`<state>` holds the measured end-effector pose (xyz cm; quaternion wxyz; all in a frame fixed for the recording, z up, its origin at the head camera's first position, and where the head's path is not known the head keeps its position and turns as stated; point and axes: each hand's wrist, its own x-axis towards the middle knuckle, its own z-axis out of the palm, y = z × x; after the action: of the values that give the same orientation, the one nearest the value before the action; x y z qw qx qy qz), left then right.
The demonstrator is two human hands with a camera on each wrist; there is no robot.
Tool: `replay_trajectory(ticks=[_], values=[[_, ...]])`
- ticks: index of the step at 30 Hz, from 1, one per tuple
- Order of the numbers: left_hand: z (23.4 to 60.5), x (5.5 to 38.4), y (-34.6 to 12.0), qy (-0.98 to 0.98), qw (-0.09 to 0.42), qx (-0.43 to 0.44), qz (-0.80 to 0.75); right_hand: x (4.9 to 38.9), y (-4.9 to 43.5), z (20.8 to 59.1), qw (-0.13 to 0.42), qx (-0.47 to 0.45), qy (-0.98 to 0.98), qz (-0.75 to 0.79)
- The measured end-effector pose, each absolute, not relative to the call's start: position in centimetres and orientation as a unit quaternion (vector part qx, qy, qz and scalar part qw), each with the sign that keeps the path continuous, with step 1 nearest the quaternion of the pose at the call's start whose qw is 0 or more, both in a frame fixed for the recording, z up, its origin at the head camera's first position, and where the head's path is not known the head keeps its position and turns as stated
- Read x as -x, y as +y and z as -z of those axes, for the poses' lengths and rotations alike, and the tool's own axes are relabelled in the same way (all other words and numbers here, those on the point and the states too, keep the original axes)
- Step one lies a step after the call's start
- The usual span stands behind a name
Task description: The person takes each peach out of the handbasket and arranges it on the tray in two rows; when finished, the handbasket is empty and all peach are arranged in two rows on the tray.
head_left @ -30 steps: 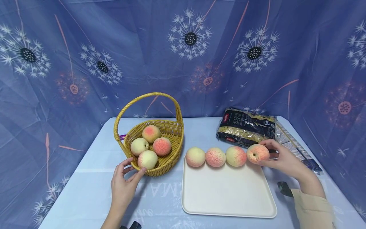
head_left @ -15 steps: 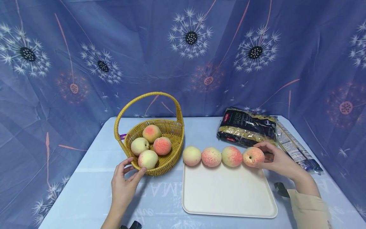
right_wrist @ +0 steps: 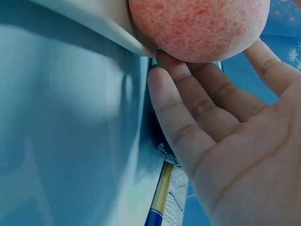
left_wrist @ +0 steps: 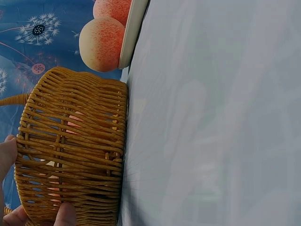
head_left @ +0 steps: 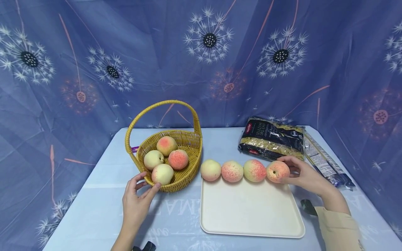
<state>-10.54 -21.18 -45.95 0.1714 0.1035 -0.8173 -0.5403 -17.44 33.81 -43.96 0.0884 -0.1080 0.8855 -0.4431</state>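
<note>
Rounding the near left rim of a yellow wicker basket (head_left: 188, 178), my left hand (head_left: 138, 198) grips it with thumb and fingers. Several peaches lie inside, the nearest a pale peach (head_left: 162, 174) close to my thumb. In the left wrist view the basket wall (left_wrist: 75, 141) stands between fingers and thumb. On the right, my right hand (head_left: 309, 176) holds a pinkish peach (head_left: 277, 171) at the right end of a row along the far edge of a cream tray (head_left: 251, 209). The right wrist view shows that peach (right_wrist: 202, 23) against the fingertips.
Further peaches make up the row: a pale one (head_left: 210, 170), a speckled one (head_left: 232, 171) and a red-sided one (head_left: 255, 170). Behind them lies a black pasta bag (head_left: 271, 139), with a long printed packet (head_left: 326, 164) at its right. A patterned blue curtain (head_left: 157, 62) closes off the back.
The right hand has shifted left with its peach, and the row of peaches has slid left along the tray's far edge. The left hand has stayed on the basket rim.
</note>
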Motion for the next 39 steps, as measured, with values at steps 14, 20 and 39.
replay_trajectory(ticks=[14, 20, 39], values=[[46.1, 10.6, -21.3, -0.818, 0.176, -0.100, 0.539, 17.4, 34.4, 44.1, 0.086, 0.112, 0.877, 0.459], [46.0, 10.5, -21.2, -0.818, 0.177, -0.100, 0.538, 17.4, 34.5, 44.0, 0.085, 0.108, 0.879, 0.457], [46.0, 10.4, -21.1, -0.815, 0.179, -0.100, 0.542, 17.7, 35.1, 43.2, 0.074, 0.120, 0.890, 0.433]])
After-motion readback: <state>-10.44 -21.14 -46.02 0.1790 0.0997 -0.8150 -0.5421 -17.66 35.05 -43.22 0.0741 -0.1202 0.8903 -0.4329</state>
